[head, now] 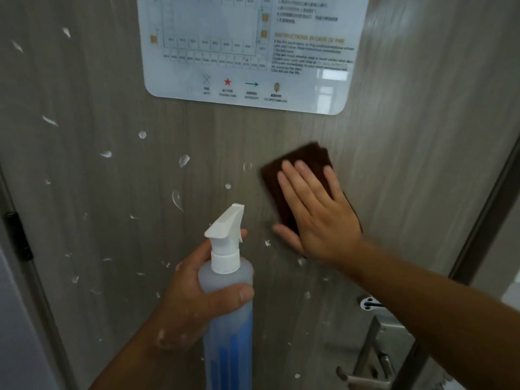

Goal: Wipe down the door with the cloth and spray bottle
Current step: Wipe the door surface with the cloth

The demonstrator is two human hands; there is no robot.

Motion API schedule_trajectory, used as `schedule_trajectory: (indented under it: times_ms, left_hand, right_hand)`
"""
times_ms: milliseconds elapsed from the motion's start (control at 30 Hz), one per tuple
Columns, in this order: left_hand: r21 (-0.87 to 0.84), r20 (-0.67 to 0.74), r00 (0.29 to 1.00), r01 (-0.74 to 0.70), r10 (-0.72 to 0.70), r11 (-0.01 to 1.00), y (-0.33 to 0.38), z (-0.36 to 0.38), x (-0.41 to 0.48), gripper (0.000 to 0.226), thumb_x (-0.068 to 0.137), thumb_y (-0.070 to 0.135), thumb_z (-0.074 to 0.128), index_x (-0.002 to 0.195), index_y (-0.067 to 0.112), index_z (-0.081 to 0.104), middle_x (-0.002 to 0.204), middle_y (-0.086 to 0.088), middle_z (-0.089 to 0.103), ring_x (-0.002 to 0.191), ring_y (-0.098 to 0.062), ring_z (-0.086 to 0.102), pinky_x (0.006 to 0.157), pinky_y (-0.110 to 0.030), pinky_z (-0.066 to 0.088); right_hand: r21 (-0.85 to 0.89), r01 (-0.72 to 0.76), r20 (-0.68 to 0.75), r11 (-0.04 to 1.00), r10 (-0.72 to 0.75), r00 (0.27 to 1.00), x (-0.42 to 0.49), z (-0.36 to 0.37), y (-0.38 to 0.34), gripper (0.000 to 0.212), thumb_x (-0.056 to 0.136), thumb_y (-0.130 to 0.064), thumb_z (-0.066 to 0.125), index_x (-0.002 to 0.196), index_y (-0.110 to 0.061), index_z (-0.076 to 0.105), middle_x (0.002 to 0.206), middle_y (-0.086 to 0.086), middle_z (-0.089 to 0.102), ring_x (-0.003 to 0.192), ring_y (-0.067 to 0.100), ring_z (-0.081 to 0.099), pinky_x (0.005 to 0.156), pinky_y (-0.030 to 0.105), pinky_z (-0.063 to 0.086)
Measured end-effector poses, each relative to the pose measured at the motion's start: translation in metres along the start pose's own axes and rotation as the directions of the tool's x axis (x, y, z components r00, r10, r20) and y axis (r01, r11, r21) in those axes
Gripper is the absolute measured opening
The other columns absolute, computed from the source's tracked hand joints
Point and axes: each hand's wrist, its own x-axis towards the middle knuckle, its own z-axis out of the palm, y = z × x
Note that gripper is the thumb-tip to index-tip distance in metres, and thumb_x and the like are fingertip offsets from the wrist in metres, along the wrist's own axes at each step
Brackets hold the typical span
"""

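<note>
A grey wood-grain door fills the view, dotted with several white foam splashes on its left and middle. My left hand grips a translucent spray bottle with a white trigger head, held upright in front of the door with blue liquid inside. My right hand lies flat with straight fingers, pressing a dark brown cloth against the door to the right of the bottle. The cloth looks blurred at its edges.
A white laminated evacuation plan is fixed to the door above the cloth. The metal door handle and lock sit at the lower right. A dark hinge and the frame run down the left edge.
</note>
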Motion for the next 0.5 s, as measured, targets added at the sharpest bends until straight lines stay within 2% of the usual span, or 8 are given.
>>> schedule_trajectory:
  times_ms: [100, 167, 300, 400, 500]
  left_hand:
    - [0.026, -0.046, 0.999, -0.015, 0.016, 1.000, 0.011, -0.014, -0.005, 0.080, 0.037, 0.053, 0.094, 0.110, 0.035, 0.069, 0.092, -0.011, 0.069, 0.082, -0.026, 0.067, 0.069, -0.038, 0.053]
    - [0.039, -0.048, 0.999, -0.022, 0.024, 0.999, 0.019, -0.021, -0.003, 0.079, 0.037, 0.054, 0.093, 0.110, 0.035, 0.069, 0.093, -0.008, 0.071, 0.082, -0.024, 0.068, 0.069, -0.034, 0.053]
    - [0.064, -0.014, 0.999, -0.044, 0.045, 0.997, 0.034, -0.017, 0.014, 0.083, 0.042, 0.052, 0.092, 0.119, 0.034, 0.065, 0.101, -0.012, 0.067, 0.088, -0.026, 0.064, 0.074, -0.041, 0.051]
    - [0.077, 0.010, 0.998, -0.058, 0.058, 0.995, 0.040, -0.010, 0.025, 0.079, 0.043, 0.054, 0.091, 0.115, 0.036, 0.066, 0.101, -0.011, 0.068, 0.090, -0.028, 0.066, 0.076, -0.040, 0.052]
    - [0.064, -0.003, 0.998, -0.065, 0.065, 0.996, 0.041, -0.010, 0.029, 0.077, 0.042, 0.053, 0.092, 0.112, 0.035, 0.067, 0.101, -0.011, 0.069, 0.090, -0.028, 0.067, 0.075, -0.041, 0.052]
  right_hand:
    - [-0.040, 0.054, 0.018, 0.998, -0.054, 0.998, -0.052, 0.010, 0.006, 0.087, 0.101, -0.065, 0.047, 0.161, -0.005, 0.030, 0.168, 0.016, 0.028, 0.158, 0.031, 0.023, 0.129, 0.054, 0.014]
    - [-0.042, 0.054, 0.002, 0.998, -0.054, 0.999, -0.053, 0.010, 0.015, 0.086, 0.101, -0.065, 0.046, 0.161, -0.004, 0.031, 0.168, 0.016, 0.029, 0.158, 0.031, 0.023, 0.129, 0.054, 0.013]
    - [-0.028, -0.006, -0.046, 1.000, 0.005, 0.999, 0.018, -0.005, 0.021, 0.088, 0.102, -0.067, 0.042, 0.162, -0.003, 0.029, 0.170, 0.017, 0.025, 0.158, 0.032, 0.021, 0.128, 0.057, 0.015]
    - [-0.035, 0.039, -0.048, 0.999, -0.041, 0.998, 0.069, -0.016, 0.023, 0.089, 0.103, -0.068, 0.038, 0.162, -0.002, 0.028, 0.171, 0.016, 0.023, 0.159, 0.031, 0.019, 0.128, 0.058, 0.017]
    - [-0.022, 0.065, -0.061, 0.998, -0.066, 0.996, 0.068, -0.015, 0.025, 0.087, 0.103, -0.066, 0.040, 0.163, -0.004, 0.028, 0.171, 0.015, 0.023, 0.159, 0.030, 0.019, 0.128, 0.057, 0.017]
